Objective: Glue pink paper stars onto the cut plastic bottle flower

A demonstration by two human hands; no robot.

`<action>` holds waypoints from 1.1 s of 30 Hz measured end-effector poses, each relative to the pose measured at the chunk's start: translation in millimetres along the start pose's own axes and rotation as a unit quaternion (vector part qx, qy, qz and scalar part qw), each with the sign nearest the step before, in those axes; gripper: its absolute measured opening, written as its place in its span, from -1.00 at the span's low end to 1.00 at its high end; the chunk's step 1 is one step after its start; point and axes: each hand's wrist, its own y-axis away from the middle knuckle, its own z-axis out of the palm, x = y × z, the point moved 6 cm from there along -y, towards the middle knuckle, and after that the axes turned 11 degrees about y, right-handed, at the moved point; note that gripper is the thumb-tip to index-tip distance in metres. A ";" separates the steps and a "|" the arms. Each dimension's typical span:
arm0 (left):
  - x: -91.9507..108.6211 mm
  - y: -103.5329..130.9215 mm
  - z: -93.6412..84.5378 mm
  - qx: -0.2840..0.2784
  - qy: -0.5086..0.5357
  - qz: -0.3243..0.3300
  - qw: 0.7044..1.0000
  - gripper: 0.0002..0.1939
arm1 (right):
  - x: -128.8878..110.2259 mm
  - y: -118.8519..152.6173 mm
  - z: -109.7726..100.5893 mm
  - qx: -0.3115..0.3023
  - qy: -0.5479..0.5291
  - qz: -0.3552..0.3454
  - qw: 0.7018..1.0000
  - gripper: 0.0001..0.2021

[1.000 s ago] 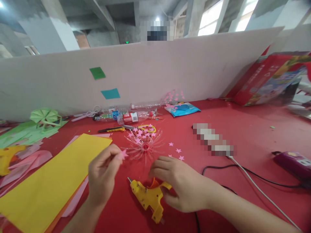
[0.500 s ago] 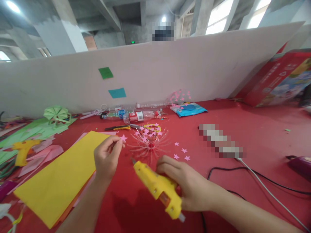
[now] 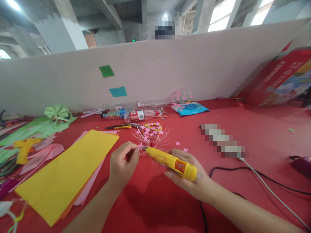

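Between thumb and forefinger, my left hand (image 3: 124, 161) pinches a small pink paper star (image 3: 140, 146). My right hand (image 3: 189, 173) is wrapped round a yellow glue gun (image 3: 170, 160), whose metal nozzle points left and meets the star or lies right beside it. Behind the gun's tip stands a cut clear plastic bottle piece (image 3: 152, 144) with thin splayed strips, and several pink stars (image 3: 147, 130) are on it. To its right, loose pink stars (image 3: 185, 150) lie on the red table (image 3: 150, 207); the gun and my right hand partly cover that area.
Yellow paper sheets (image 3: 70, 171) lie at left, near a second yellow glue gun (image 3: 23, 150) and green paper (image 3: 36, 131). Plastic bottles (image 3: 137, 115), a cutter (image 3: 119, 127) and a blue wipes pack (image 3: 190, 108) lie behind. A black cable (image 3: 262, 181) runs at right.
My left hand has moved right with the star. My right hand has turned the glue gun flatter, and its nozzle has come up to the star.
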 end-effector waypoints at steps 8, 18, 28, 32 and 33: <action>-0.3 1.5 1.2 -0.002 0.010 -0.016 1.000 -0.80 | 3.2 1.1 3.5 -0.009 0.004 0.009 1.000 -0.73; -0.8 1.9 0.1 0.006 0.015 -0.028 0.999 -0.80 | 4.0 1.0 4.8 -0.017 -0.006 0.024 1.000 -0.74; -2.0 2.5 -0.3 0.004 0.020 -0.030 0.999 -0.80 | 6.9 2.5 6.9 -0.023 -0.017 0.039 0.999 -0.74; -2.7 1.9 0.5 0.005 0.017 -0.033 0.999 -0.81 | 7.7 2.6 7.7 -0.025 -0.021 0.043 0.999 -0.75; -2.9 1.9 0.7 0.005 0.017 -0.034 0.999 -0.81 | 7.9 2.6 7.7 -0.025 -0.020 0.045 0.998 -0.75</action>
